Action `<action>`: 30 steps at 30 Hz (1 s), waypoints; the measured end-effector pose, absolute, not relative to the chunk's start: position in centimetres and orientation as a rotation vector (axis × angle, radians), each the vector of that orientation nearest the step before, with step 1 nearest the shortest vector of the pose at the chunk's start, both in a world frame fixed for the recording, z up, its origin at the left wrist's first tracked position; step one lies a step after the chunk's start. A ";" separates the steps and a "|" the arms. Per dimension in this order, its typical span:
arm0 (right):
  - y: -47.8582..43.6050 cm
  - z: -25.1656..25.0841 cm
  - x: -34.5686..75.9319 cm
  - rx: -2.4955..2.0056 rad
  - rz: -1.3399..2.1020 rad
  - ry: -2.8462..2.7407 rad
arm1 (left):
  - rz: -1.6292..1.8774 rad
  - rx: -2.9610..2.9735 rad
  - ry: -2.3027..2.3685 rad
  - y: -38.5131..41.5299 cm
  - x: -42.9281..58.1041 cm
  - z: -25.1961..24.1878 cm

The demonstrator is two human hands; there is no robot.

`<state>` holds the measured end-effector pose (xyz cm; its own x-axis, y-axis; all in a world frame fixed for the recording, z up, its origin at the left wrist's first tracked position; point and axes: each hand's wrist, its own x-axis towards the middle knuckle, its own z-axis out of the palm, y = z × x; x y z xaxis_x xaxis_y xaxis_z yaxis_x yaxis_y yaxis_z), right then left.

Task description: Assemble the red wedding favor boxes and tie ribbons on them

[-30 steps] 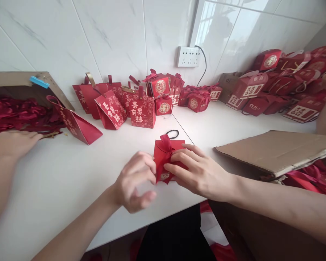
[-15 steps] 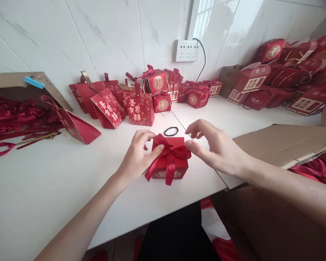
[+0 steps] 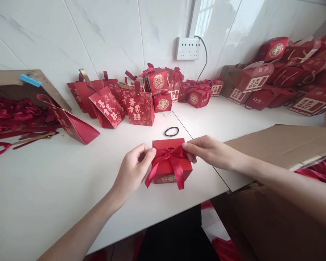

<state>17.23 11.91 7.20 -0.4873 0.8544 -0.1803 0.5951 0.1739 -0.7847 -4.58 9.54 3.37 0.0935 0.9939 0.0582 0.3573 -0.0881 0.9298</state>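
A small red gift box (image 3: pixel 171 172) with a gold emblem on its front stands on the white table before me. Across its top lies a red satin ribbon (image 3: pixel 170 155) tied in a bow, its two tails hanging down the front. My left hand (image 3: pixel 136 167) pinches the bow's left loop between thumb and finger. On the other side, my right hand (image 3: pixel 203 150) is closed on the right loop at the box's upper right edge. Just behind the box rests a black elastic band (image 3: pixel 171 131).
Several red paper bags (image 3: pixel 138 108) and gift boxes (image 3: pixel 197 98) line the tiled wall under a socket panel (image 3: pixel 188 48). More boxes (image 3: pixel 256 81) are piled at the right. A carton with red ribbons (image 3: pixel 21 116) stands at left; a cardboard flap (image 3: pixel 282 145) juts in at right.
My right hand has come down onto the bow's right loop. My left hand has shifted from the bow's top to its left loop. The bow now lies flatter and its loops are drawn sideways.
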 end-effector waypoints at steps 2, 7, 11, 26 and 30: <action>12.2 7.2 17.4 -1.318 1.316 -2.118 | 0.997 1.539 1.353 9.0 -4.4 3.0; 12.5 7.1 17.5 -1.378 1.581 -1.885 | 1.069 1.523 1.400 8.4 -3.8 2.4; 12.4 7.1 17.2 -1.496 1.625 -1.795 | 1.107 1.521 1.421 8.3 -3.7 2.1; 9.9 6.9 16.2 -0.854 -0.015 -2.329 | 1.171 1.700 1.381 8.4 -3.6 1.5; 8.8 6.1 14.4 -0.480 -0.302 -2.551 | 1.381 1.908 1.261 9.0 -4.1 1.4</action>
